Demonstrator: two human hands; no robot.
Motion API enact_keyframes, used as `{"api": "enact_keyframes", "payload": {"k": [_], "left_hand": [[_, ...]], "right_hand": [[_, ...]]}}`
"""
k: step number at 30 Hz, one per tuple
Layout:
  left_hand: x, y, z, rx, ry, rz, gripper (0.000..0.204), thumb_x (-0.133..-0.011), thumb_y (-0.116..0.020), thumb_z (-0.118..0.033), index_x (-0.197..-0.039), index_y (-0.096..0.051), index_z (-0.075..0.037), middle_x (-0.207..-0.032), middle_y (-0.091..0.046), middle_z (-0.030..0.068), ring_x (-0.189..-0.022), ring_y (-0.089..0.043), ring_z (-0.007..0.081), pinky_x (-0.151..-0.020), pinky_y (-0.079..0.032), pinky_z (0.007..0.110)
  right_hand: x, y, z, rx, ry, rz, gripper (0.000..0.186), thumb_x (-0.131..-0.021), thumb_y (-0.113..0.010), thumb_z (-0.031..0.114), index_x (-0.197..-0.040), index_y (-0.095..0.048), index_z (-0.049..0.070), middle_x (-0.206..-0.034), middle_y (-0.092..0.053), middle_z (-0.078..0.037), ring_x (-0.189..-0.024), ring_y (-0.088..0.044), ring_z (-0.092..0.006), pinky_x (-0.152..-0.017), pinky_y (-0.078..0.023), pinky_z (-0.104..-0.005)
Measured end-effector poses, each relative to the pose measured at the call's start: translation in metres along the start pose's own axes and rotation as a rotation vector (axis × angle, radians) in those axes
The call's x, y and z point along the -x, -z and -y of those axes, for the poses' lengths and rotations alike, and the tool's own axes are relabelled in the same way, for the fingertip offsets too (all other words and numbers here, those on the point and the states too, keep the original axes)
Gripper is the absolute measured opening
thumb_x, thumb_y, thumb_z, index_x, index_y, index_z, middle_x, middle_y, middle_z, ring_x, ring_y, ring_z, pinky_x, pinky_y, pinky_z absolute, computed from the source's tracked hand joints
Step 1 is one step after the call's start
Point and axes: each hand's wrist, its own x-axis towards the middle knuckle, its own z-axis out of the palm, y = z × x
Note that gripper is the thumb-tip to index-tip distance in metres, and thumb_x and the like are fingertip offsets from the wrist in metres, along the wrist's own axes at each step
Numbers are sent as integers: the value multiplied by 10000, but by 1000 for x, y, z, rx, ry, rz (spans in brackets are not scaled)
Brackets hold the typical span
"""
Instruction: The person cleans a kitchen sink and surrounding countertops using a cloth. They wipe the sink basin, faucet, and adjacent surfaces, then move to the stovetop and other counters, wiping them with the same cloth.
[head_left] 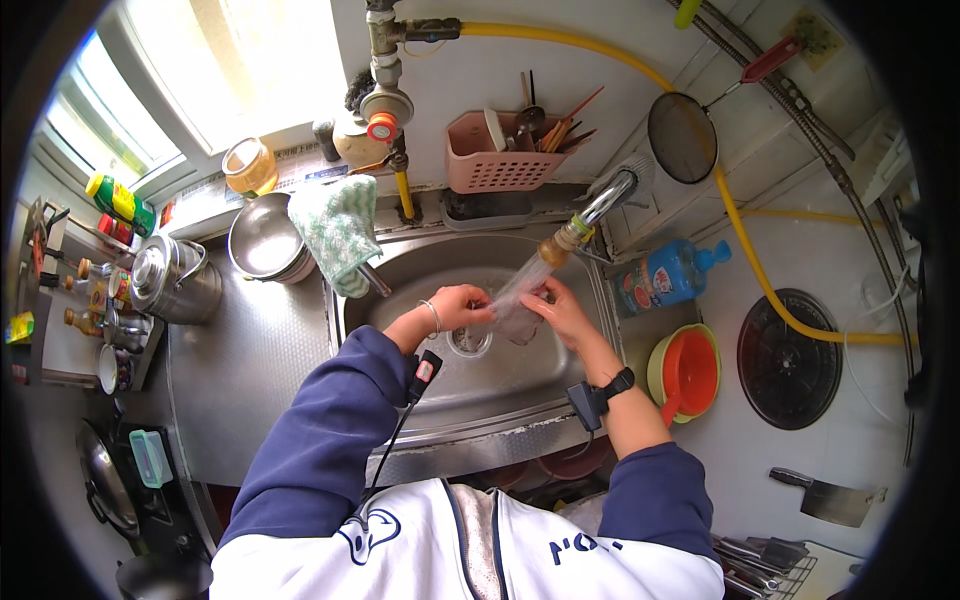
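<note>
Over the steel sink (400, 290) I hold a thin, see-through piece that looks like a plastic bag (517, 322), crumpled and wet. My left hand (459, 307) pinches its left side, a bangle on the wrist. On the other side my right hand (560, 312) grips it with thumb and fingers. Water seems to run from the faucet (605, 200) onto it, between my hands. Below the bag, the drain (468, 340) shows in the basin. The fingertips are partly blurred by the water and the film.
A green-white cloth (335, 230) hangs at the sink's left rim beside steel bowls (265, 240) and a lidded pot (175, 280). Behind is a pink utensil basket (505, 155). To the right stand a blue bottle (670, 277) and nested basins (690, 370); a cleaver (830, 497) hangs nearby.
</note>
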Motion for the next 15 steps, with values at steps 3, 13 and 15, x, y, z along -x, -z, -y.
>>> {"api": "enact_keyframes", "payload": {"k": [3,13,15], "left_hand": [[6,-2,9,-248,-79,-80,225,-813,-686,-231,-977,-687,-77,-940,-671,92,-891,-636,179,-815,-492,306],[16,19,29,513,100,-228,225,-831,-634,-171,-1001,-603,-28,-900,-615,11,-834,-565,99,-765,-471,255],[17,20,34,287,4,-296,231,-816,-628,-152,-1003,-603,-17,-893,-615,16,-823,-563,101,-755,-478,266]], "right_hand": [[10,3,1,-161,28,-98,340,-849,-698,101,-1158,-560,71,-972,-603,-12,-901,-550,-100,-800,-454,-263],[3,12,-18,-101,-78,-265,308,-874,-664,81,-1156,-543,54,-987,-631,-13,-879,-589,-90,-745,-496,-279],[-3,3,-22,-201,-119,-270,243,-914,-617,119,-1142,-557,57,-1017,-641,-23,-883,-603,-101,-747,-504,-287]]}}
